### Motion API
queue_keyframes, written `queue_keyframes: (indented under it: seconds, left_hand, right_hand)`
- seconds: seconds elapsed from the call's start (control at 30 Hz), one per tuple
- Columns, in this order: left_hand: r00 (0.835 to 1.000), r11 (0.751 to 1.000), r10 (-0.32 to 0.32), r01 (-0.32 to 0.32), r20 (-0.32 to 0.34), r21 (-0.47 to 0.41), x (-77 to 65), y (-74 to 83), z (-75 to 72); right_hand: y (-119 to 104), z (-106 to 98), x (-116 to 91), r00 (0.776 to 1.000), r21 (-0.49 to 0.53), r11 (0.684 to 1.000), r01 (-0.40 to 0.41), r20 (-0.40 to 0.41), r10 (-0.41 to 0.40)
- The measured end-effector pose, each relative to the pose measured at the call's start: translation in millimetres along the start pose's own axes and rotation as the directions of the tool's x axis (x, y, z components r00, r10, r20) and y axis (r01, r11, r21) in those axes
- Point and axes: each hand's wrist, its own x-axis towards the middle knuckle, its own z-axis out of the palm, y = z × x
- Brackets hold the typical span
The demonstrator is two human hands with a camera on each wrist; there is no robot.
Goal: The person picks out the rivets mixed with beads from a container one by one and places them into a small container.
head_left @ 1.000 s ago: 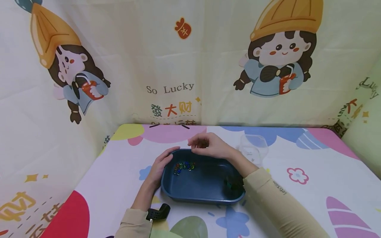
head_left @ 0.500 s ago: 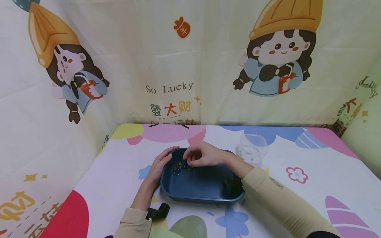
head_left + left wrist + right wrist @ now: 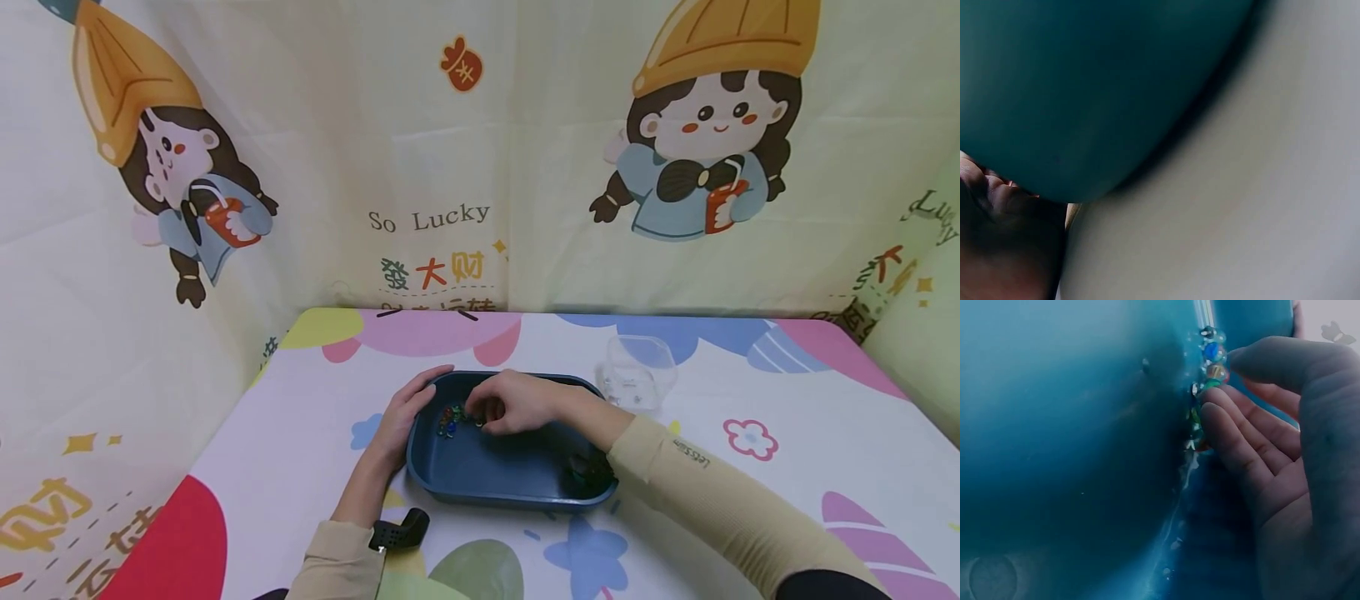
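Glass marbles [image 3: 447, 425] in several colours lie at the left end of a dark blue tray [image 3: 510, 504]. My left hand [image 3: 397, 421] rests along the tray's left rim and far left corner, its fingers extended. Over the tray, my right hand [image 3: 517, 402] reaches down to the marbles with bent fingers. Close up in the right wrist view, thumb and fingers [image 3: 1225, 425] stand apart on either side of some marbles [image 3: 1215, 372]; whether they touch them cannot be told. The left wrist view mostly shows the blurred tray wall [image 3: 1085, 94].
A clear plastic box [image 3: 641, 375] stands on the patterned tabletop [image 3: 697, 500] behind the tray, to the right, with small things at its bottom. A dark shape [image 3: 588, 473] shows at the tray's right end, under my right forearm. Printed cloth [image 3: 525, 167] hangs behind.
My right hand has come down from above the tray's far rim into the tray, beside the marbles. The left hand has stayed on the rim.
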Motion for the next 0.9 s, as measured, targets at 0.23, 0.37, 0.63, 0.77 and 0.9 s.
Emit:
queue_keyframes:
  seconds: [0.23, 0.37, 0.63, 0.77, 0.9]
  left_hand:
    - [1.0, 1.0, -0.001, 0.001, 0.001, 0.003, 0.5, 0.2, 0.5]
    - [1.0, 1.0, 0.0, 0.0, -0.002, 0.005, 0.3, 0.1, 0.3]
    - [1.0, 1.0, 0.005, -0.005, 0.004, -0.004, 0.0, -0.5, -0.2]
    - [1.0, 1.0, 0.003, -0.003, 0.002, -0.006, -0.1, -1.4, -0.5]
    - [1.0, 1.0, 0.0, 0.0, 0.0, -0.006, 0.0, -1.8, -0.6]
  right_hand:
    - [-2.4, 0.3, 1.6, 0.999, -0.064, 0.998, -0.02, 0.027, 0.021]
    - [-4.5, 0.6, 2.5, 0.998, -0.117, 0.993, -0.027, 0.046, 0.032]
    - [-4.1, 3.0, 5.4, 0.996, -0.212, 0.977, 0.004, 0.087, 0.014]
    - [-4.0, 3.6, 6.2, 0.993, -0.245, 0.969, 0.023, 0.115, 0.006]
    - [-4.5, 3.8, 6.8, 0.991, -0.265, 0.963, 0.041, 0.132, -0.005]
